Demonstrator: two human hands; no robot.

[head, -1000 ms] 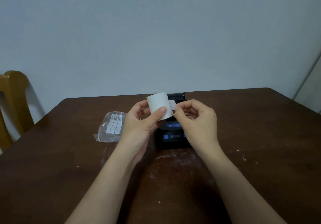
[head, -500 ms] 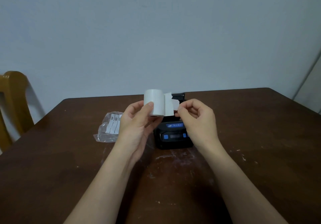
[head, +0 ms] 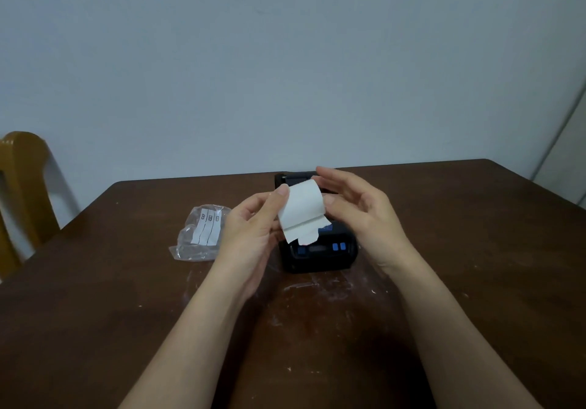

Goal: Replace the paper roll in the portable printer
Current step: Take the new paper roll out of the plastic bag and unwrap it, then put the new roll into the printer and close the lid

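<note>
A white paper roll [head: 302, 207] is held above the black portable printer [head: 320, 254], which sits on the brown table [head: 475, 250]. My left hand [head: 253, 228] grips the roll's left end between thumb and fingers. A loose torn flap of paper hangs from the roll's lower edge. My right hand [head: 358, 209] is beside the roll's right end, fingers spread, thumb touching the roll. The printer's raised lid shows behind the roll; the paper bay is hidden by the roll and hands. Blue buttons show on the printer's front panel.
An empty clear plastic wrapper [head: 203, 234] with white labels lies on the table left of my left hand. A wooden chair back [head: 22, 186] stands at the far left. A grey wall runs behind the table.
The roll has turned and come lower over the printer, its loose flap now hanging downward. My right hand let go of the flap's tip and opened beside the roll.
</note>
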